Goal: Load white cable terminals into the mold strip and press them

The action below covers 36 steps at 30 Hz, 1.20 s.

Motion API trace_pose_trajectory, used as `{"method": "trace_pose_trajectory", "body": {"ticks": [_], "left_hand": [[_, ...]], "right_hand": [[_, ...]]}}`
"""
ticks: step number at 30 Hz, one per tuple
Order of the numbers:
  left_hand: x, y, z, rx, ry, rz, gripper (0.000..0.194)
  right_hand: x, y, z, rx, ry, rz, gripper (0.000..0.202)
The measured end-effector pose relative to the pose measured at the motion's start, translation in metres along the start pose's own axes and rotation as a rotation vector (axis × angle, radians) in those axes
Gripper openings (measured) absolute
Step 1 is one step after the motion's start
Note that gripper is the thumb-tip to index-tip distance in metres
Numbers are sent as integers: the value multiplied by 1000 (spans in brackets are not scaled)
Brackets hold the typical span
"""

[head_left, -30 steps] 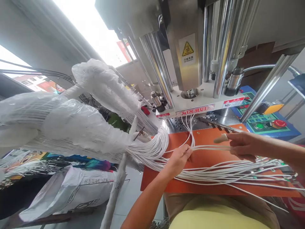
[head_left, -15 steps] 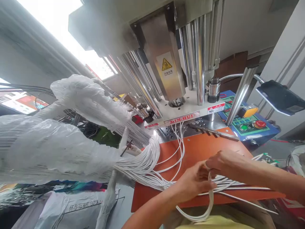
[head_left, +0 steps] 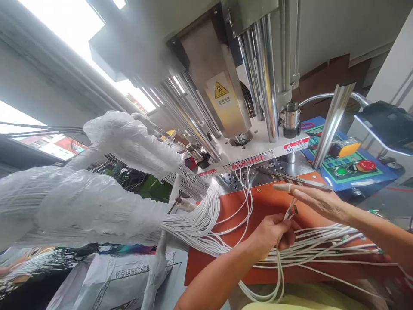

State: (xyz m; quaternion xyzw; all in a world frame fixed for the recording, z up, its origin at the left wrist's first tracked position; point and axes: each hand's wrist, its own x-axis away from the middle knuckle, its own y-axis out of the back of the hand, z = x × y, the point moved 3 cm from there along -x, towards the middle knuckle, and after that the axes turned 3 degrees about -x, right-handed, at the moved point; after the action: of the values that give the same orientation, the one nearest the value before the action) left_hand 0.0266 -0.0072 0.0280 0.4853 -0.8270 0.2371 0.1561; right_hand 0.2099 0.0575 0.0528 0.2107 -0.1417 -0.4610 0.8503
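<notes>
Fingers (head_left: 288, 240) of the left hand (head_left: 271, 230) curl closed around a thin bunch of white cables (head_left: 280, 271), held above the orange table (head_left: 201, 271). The right hand (head_left: 318, 201) reaches in from the other side, its fingers stretched nearly straight and close together, one tip wearing a pale cover (head_left: 281, 187). They lie just above the bunch's upper ends; whether they touch or pinch those ends cannot be told, as the thumb is hidden.

The held bunch looks smooth and slender. Short ends stick up out of the left fist, while the lengths below drop past the table's near edge and bend into a rounded loop. Behind the left hand, more loose cables (head_left: 325, 237) spread across the table towards the right. A few separate strands (head_left: 248, 193) curve out from beneath the press plate (head_left: 248, 150), marked MIN-HUI.
</notes>
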Motion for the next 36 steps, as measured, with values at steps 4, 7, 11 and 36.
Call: {"method": "trace_pose_trajectory", "body": {"ticks": [4,7,11,36], "left_hand": [[-14,-4,-8,-20,-26,12,57],[-21,-5,-13,-5,-72,5,58],[-25,1,-15,-7,-129,-64,53],[-55,12,3,35,47,-206,25]], "right_hand": [[10,-19,27,-220,-12,181,62],[10,-23,32,-298,64,235,66],[-10,-3,-15,-99,122,-138,58],[-9,-35,-51,259,-179,-44,16]]}}
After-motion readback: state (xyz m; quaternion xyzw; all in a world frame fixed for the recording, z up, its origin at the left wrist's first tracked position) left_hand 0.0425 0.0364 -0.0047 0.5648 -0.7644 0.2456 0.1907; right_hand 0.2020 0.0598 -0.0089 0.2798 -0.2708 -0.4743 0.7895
